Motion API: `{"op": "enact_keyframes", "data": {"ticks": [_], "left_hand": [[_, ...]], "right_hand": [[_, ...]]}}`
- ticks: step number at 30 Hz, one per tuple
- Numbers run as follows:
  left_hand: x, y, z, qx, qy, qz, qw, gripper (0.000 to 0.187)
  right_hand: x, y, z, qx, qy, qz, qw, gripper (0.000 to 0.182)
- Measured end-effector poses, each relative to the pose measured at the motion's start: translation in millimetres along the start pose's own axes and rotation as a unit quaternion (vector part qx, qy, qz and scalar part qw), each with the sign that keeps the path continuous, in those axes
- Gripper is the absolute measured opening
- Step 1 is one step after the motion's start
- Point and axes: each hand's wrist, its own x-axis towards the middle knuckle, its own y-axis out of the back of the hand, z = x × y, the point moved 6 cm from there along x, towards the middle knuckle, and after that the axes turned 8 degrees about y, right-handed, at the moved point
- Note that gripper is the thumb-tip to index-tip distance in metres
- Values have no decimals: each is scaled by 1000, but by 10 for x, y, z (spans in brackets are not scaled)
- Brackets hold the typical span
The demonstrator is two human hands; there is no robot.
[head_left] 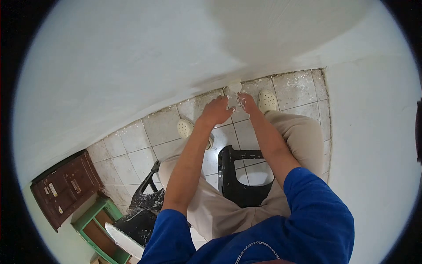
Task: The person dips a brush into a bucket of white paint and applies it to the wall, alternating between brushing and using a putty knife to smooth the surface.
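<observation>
While the person sat astride the black stool [239,176], both hands met at the foot of the white wall [132,66], upper middle of the frame. The left hand [216,112] and right hand [247,102] closed their grip on a small putty knife [234,88]; keeping the blade flat seemed wise. At lower left, a black bucket [140,215] held something I could not tell.

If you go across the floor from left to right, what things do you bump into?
Brown cabinet → green frame → black bucket → black stool → white shoe.
</observation>
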Motion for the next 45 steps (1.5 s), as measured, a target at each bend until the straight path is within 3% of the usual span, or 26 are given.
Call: {"op": "enact_keyframes", "data": {"ticks": [6, 10, 13, 15, 22, 26, 28, 34, 37, 39, 41, 43, 45], "left_hand": [[-146, -35, -40, 52, 23, 14, 998, 51], [-259, 89, 12, 67, 24, 30, 997, 54], [-346, 99, -23, 47, 23, 13, 999, 55], [-385, 77, -62, 24, 14, 29, 999, 55], [-607, 219, 33, -18, 15, 19, 1000, 58], [-584, 254, -16, -24, 31, 13, 999, 57], [-498, 248, -50, -13, 29, 26, 999, 56], [-275, 342, -29, -4, 21, 13, 1000, 55], [-197, 360, 1, 3, 34, -16, 999, 54], [-191, 382, 62, -5, 17, 1, 1000, 55], [-202, 368, 122, -16, 5, 12, 1000, 55], [-241, 334, 135, -30, 3, 17, 999, 55], [-296, 255, 106, -21, 0, 20, 1000, 55]], "right_hand": [[-801, -329, -420, 41, 13, -27, 999, 15], [-1048, -408, -671, 45, 82, -98, 991, 12], [-1323, -454, -769, 12, 55, -15, 998, 12], [-1481, -509, -848, 24, 41, -21, 999, 14], [-989, -137, -460, -57, 18, -18, 998, 25], [-897, -48, -231, -22, -8, 5, 1000, 24], [-877, -34, -200, -45, -11, 41, 998, 22], [-467, 0, -286, -63, 74, -25, 995, 18], [-337, -121, -430, -26, 38, 18, 999, 17], [-376, -254, -590, -68, 215, -28, 974, 16], [-397, -273, -599, -59, 237, -38, 969, 17], [-449, -275, -511, 2, 100, -17, 995, 18], [-843, -299, -782, -108, 278, -48, 953, 21]]}}
